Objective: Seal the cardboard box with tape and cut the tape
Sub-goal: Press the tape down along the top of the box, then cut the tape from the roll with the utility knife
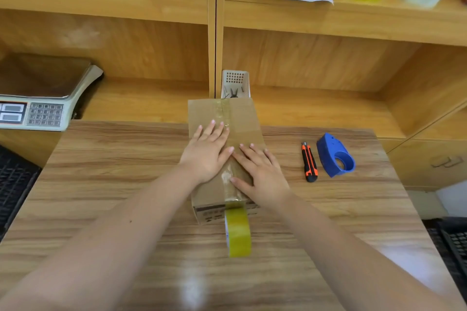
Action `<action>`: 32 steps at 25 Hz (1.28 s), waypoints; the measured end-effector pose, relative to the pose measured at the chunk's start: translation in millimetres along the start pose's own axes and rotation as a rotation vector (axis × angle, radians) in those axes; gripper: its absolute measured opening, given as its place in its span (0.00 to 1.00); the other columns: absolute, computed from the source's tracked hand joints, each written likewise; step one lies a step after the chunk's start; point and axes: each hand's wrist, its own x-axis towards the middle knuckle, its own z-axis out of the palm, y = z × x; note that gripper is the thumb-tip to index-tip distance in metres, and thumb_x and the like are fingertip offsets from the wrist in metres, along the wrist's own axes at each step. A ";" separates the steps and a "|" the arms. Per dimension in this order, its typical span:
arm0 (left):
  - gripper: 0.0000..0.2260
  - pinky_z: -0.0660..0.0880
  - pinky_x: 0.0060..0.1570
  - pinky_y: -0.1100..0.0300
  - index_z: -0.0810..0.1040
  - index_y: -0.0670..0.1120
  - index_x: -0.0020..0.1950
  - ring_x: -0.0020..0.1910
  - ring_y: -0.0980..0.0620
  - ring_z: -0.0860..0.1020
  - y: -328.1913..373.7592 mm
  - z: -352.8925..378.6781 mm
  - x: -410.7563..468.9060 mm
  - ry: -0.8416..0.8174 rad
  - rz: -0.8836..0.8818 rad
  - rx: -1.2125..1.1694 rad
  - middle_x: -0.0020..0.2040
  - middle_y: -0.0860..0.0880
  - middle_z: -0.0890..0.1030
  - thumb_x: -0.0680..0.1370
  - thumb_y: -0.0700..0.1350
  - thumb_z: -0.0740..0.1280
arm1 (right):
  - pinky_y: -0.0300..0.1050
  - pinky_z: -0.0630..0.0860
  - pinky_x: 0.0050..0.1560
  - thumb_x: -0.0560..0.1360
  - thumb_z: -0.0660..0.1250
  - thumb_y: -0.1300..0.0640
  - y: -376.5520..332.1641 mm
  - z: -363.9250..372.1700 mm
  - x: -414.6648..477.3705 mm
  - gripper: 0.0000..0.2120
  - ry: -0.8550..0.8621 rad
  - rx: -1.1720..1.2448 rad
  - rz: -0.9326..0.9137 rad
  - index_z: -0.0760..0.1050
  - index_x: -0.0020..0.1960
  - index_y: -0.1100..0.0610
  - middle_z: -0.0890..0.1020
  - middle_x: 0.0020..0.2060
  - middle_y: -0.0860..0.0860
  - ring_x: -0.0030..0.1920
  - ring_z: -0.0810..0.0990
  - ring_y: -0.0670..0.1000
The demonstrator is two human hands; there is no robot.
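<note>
- Scale (38,98), left edge of frame: steel pan on top, keypad facing the camera, sits on the lower shelf behind the table (126,209).
- Left hand (207,154), centre of frame: palm down, fingers spread flat on top of the box, nothing gripped. Fingertips lie at the left edge of the tape strip.
- Box (202,192), centre of frame: plain brown cardboard, flaps closed, standing on the wood-grain table with its far end past the table's back edge. Dark print runs along the near side.
- Tape strip (225,111): clear and yellowish, a bit wrinkled, runs along the top seam from far end to near end.
- Tape roll (238,232), just below centre: yellow, hangs off the box's near edge, uncut, joined to the strip.
- Right hand (260,171): also flat and open, pressing on the box top, thumb on the tape near the front edge.
- Box cutter (309,162), right of centre: orange and black, lying on the table apart from the box.
- Tape dispenser (334,155), right: blue, beside the cutter.
</note>
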 end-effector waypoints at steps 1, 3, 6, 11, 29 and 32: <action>0.28 0.41 0.79 0.49 0.47 0.47 0.81 0.81 0.49 0.42 8.7 3.9 0.9 0.007 -0.035 -0.037 0.82 0.47 0.47 0.83 0.58 0.46 | 0.52 0.50 0.75 0.76 0.59 0.43 4.7 -4.0 -0.2 0.23 0.048 0.147 0.006 0.66 0.70 0.47 0.66 0.73 0.48 0.75 0.58 0.49; 0.29 0.41 0.79 0.48 0.47 0.49 0.81 0.81 0.48 0.44 18.8 9.4 3.4 0.025 -0.070 -0.055 0.82 0.46 0.48 0.82 0.59 0.47 | 0.50 0.60 0.71 0.76 0.64 0.52 27.9 -11.9 -1.7 0.14 0.195 0.424 0.073 0.75 0.62 0.50 0.74 0.66 0.48 0.69 0.67 0.49; 0.28 0.41 0.79 0.47 0.49 0.55 0.80 0.81 0.49 0.45 17.6 11.4 6.7 0.036 -0.071 -0.047 0.82 0.47 0.47 0.81 0.61 0.48 | 0.49 0.71 0.62 0.77 0.63 0.59 87.2 -14.7 -2.4 0.10 0.304 0.536 0.356 0.76 0.57 0.53 0.78 0.57 0.49 0.60 0.75 0.51; 0.27 0.41 0.79 0.50 0.52 0.58 0.79 0.81 0.51 0.46 12.3 16.7 6.3 0.070 -0.089 -0.080 0.82 0.49 0.49 0.81 0.61 0.51 | 0.56 0.66 0.68 0.76 0.60 0.61 202.0 31.9 0.8 0.25 -0.216 0.127 0.737 0.61 0.72 0.57 0.65 0.72 0.58 0.69 0.66 0.60; 0.16 0.68 0.64 0.51 0.78 0.49 0.65 0.66 0.46 0.74 23.6 8.4 -14.6 0.325 -0.086 -0.212 0.65 0.49 0.80 0.81 0.53 0.59 | 0.48 0.74 0.34 0.69 0.72 0.59 177.2 65.9 -53.1 0.20 -0.070 0.554 1.221 0.71 0.56 0.66 0.77 0.39 0.58 0.37 0.77 0.57; 0.12 0.73 0.54 0.60 0.79 0.49 0.61 0.54 0.52 0.77 35.8 -6.5 -36.1 0.387 -0.146 -0.532 0.56 0.50 0.81 0.81 0.50 0.62 | 0.50 0.79 0.29 0.75 0.64 0.68 171.1 59.5 -54.9 0.13 -0.003 1.099 1.315 0.69 0.58 0.66 0.75 0.42 0.59 0.36 0.75 0.53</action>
